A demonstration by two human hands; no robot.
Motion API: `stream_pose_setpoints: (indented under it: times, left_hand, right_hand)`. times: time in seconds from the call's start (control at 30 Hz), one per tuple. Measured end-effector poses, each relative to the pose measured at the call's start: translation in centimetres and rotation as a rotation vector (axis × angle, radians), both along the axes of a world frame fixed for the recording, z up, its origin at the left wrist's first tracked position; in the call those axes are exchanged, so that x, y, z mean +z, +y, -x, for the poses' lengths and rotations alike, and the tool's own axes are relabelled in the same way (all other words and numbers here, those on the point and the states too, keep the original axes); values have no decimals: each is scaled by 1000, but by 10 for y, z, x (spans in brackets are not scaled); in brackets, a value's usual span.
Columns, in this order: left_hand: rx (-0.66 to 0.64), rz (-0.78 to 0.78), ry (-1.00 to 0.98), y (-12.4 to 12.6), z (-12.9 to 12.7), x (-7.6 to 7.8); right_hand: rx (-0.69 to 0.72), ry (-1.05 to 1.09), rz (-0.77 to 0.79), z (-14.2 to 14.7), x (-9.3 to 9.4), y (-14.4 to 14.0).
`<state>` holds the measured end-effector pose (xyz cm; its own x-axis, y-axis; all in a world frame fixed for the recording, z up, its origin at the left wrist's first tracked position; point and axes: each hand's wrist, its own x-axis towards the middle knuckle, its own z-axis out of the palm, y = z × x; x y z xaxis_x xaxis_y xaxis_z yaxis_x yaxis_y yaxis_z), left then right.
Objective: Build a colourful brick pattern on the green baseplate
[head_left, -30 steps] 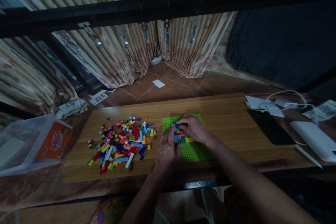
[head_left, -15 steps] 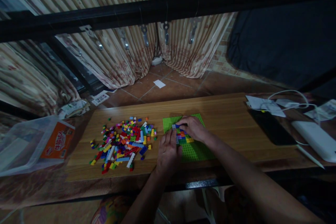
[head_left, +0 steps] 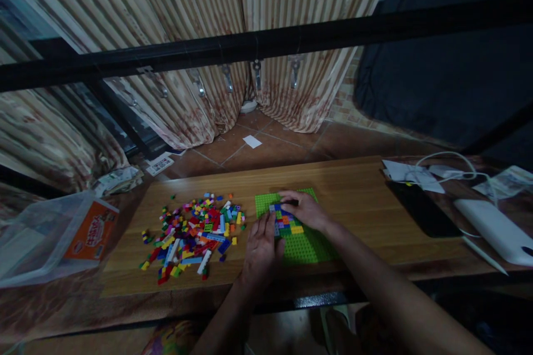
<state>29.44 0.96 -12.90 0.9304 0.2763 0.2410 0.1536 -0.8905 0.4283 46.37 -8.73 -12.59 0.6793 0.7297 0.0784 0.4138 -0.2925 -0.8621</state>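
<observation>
A green baseplate (head_left: 306, 248) lies on the wooden board, bearing a patch of small building bricks (head_left: 285, 223) in blue, purple, orange, red and yellow. My left hand (head_left: 261, 241) rests along the plate's left edge, fingers stretched out flat, their tips touching the left side of the patch. Over the patch's far right part is my right hand (head_left: 308, 211), thumb and forefinger apart with a gap between them. Its fingertips are at the blue bricks in the far row; no brick shows between them. The palm hides part of the plate.
Many loose bricks (head_left: 204, 233) are spread left of the plate on the wooden board (head_left: 353, 188). A clear plastic box (head_left: 45, 238) with an orange label stands at far left. To the right are a black phone-like slab (head_left: 422, 211), a white device (head_left: 495, 230), cables and papers.
My right thumb and forefinger have parted from a blue brick, which now sits in the patch's far row. My left hand has shifted slightly. The whole view has tilted a little.
</observation>
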Motion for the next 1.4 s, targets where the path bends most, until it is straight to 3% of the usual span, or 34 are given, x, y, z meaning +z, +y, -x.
stream_pose_setpoints:
  times: [0.4, 0.7, 0.97, 1.13, 1.27, 1.33, 1.4]
  left_hand:
    - [4, 25, -2, -1, 1, -3]
    - [-13, 64, 4, -2, 2, 0]
    - [-5, 93, -21, -4, 3, 0]
    - [26, 115, -104, -8, 4, 11]
    - [-28, 145, -311, -12, 9, 25]
    - [-64, 155, -404, -13, 13, 32]
    - [-90, 159, -457, -14, 17, 37]
  right_hand:
    - [-47, -115, 9, 6, -4, 6]
    - [-13, -66, -46, 3, -14, 5]
    - [-27, -36, -5, 6, -13, 1]
    - [-62, -68, -27, 6, -12, 0]
    - [-151, -231, -37, 16, 4, 3]
    - [-108, -299, -61, 28, 13, 6]
    - [23, -324, -81, 47, 18, 8]
